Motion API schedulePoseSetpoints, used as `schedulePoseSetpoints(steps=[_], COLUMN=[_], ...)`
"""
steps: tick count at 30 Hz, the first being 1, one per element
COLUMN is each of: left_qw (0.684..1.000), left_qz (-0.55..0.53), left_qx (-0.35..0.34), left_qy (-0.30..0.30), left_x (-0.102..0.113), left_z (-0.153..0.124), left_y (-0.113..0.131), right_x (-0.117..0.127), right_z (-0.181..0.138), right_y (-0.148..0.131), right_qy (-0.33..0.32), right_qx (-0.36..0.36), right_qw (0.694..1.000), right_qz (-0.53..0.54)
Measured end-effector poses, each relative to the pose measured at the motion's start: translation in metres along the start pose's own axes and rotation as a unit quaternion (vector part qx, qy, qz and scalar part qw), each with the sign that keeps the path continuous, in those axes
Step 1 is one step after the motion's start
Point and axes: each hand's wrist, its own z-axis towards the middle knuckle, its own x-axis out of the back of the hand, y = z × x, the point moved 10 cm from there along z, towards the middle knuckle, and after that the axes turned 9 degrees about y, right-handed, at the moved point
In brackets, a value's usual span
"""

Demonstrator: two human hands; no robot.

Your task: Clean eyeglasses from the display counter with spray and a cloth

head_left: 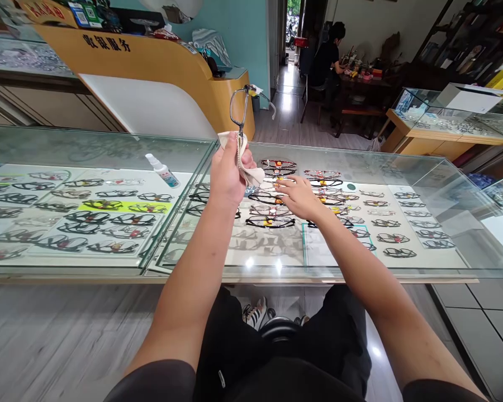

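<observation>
My left hand [227,174] is raised over the glass display counter [109,151], closed on a pale cleaning cloth [243,162] and a pair of thin metal-framed glasses [240,107]. The glasses stand upright above the fist, one temple arm sticking out to the right. My right hand [298,196] lies on the glass top just right of the cloth, fingers stretched out and pointing left, holding nothing. Rows of glasses [272,215] lie under the glass below both hands.
A small white spray bottle [162,170] lies on the glass to the left. A yellow cashier desk [151,61] stands behind the counter. Another display case [452,120] is at the right. A person in black [329,56] sits at a far table.
</observation>
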Motion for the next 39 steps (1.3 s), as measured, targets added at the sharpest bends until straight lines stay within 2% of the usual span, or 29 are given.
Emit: schedulePoseSetpoints(steps=[9, 15, 23, 31, 33, 35, 37, 39], left_qw=[1.0, 1.0, 1.0, 1.0, 0.999, 0.996, 0.99, 0.982], left_qz=[0.0, -0.007, 0.0, 0.01, 0.026, 0.053, 0.082, 0.101], left_qx=[0.013, 0.016, 0.022, 0.006, 0.012, 0.022, 0.037, 0.049], left_qy=[-0.003, -0.003, 0.003, -0.008, -0.028, -0.063, -0.109, -0.151], left_x=[-0.002, 0.0, 0.0, -0.002, -0.006, -0.014, -0.023, -0.031], left_z=[-0.002, 0.0, 0.0, 0.0, -0.004, -0.011, -0.022, -0.034], left_y=[-0.002, -0.004, -0.006, -0.006, -0.009, -0.016, -0.026, -0.035], right_x=[-0.007, -0.014, -0.008, -0.013, 0.003, 0.035, 0.071, 0.094], right_z=[0.003, 0.003, 0.003, 0.001, 0.002, 0.001, -0.005, -0.013], right_y=[-0.004, -0.004, -0.006, -0.006, -0.006, -0.005, 0.0, 0.009], right_qy=[0.006, -0.013, -0.004, -0.008, 0.037, 0.125, 0.224, 0.28], right_qx=[0.015, 0.006, 0.008, 0.002, 0.003, 0.006, 0.003, -0.013], right_qw=[1.0, 0.999, 1.0, 1.0, 0.999, 0.985, 0.944, 0.891], right_qz=[-0.014, -0.031, -0.021, -0.014, 0.025, 0.114, 0.242, 0.357])
